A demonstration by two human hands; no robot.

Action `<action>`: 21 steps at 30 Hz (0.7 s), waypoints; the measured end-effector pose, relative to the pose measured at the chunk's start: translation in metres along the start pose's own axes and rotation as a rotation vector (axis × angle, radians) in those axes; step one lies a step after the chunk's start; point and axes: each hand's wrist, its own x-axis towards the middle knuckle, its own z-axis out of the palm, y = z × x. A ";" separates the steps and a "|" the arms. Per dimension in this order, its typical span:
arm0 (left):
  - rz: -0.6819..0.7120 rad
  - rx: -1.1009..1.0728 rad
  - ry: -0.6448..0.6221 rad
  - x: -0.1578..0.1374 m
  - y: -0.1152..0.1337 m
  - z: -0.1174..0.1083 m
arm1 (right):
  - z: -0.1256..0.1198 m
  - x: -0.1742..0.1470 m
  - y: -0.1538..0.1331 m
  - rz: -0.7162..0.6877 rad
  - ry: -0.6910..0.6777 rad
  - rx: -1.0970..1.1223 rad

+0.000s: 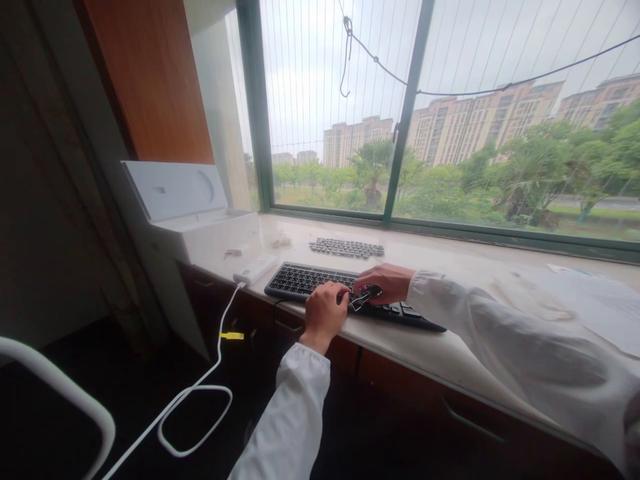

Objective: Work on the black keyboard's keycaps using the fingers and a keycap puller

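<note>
A black keyboard [310,283] lies on the white windowsill counter, its left and middle parts showing bare switch positions, with keycaps still on the right end. My right hand [387,283] is closed around a wire keycap puller [369,297] with a dark handle, just above the keyboard. My left hand [326,308] rests at the keyboard's front edge, fingers curled together beside the puller's wire end. Whatever those fingers pinch is hidden. Behind the keyboard, loose grey keycaps [346,249] are laid out in rows.
An open white box [210,233] stands at the counter's left end. Near it a white power strip [255,270] trails a white cable [219,353] with a yellow tag. Papers [600,300] lie at right. A window with a green frame [404,120] rises behind.
</note>
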 end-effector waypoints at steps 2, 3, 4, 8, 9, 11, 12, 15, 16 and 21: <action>-0.011 0.003 -0.011 0.000 0.001 -0.001 | 0.000 0.002 -0.001 -0.004 -0.006 -0.008; -0.017 0.006 -0.016 0.000 0.001 -0.001 | 0.000 0.003 -0.001 -0.005 -0.009 -0.010; -0.019 0.008 -0.019 0.000 0.001 -0.002 | 0.000 0.003 -0.001 -0.004 -0.013 -0.011; -0.016 0.008 -0.016 0.000 0.000 -0.001 | -0.001 0.006 -0.001 0.002 -0.023 -0.013; -0.012 0.008 -0.013 0.000 0.000 -0.001 | -0.001 0.006 -0.001 0.000 -0.026 -0.013; -0.001 0.008 -0.003 0.000 -0.001 0.000 | -0.002 0.006 -0.003 0.003 -0.032 -0.014; 0.005 0.008 0.001 0.000 -0.001 0.000 | -0.003 0.006 -0.004 0.008 -0.038 -0.014; 0.003 0.004 -0.007 -0.001 -0.001 -0.001 | -0.004 0.007 -0.006 0.031 -0.052 -0.007; -0.005 0.004 -0.014 -0.001 0.000 -0.001 | -0.004 0.007 -0.006 0.042 -0.057 -0.002; -0.030 0.006 -0.032 -0.001 0.001 -0.002 | 0.002 0.009 -0.005 0.098 -0.041 0.040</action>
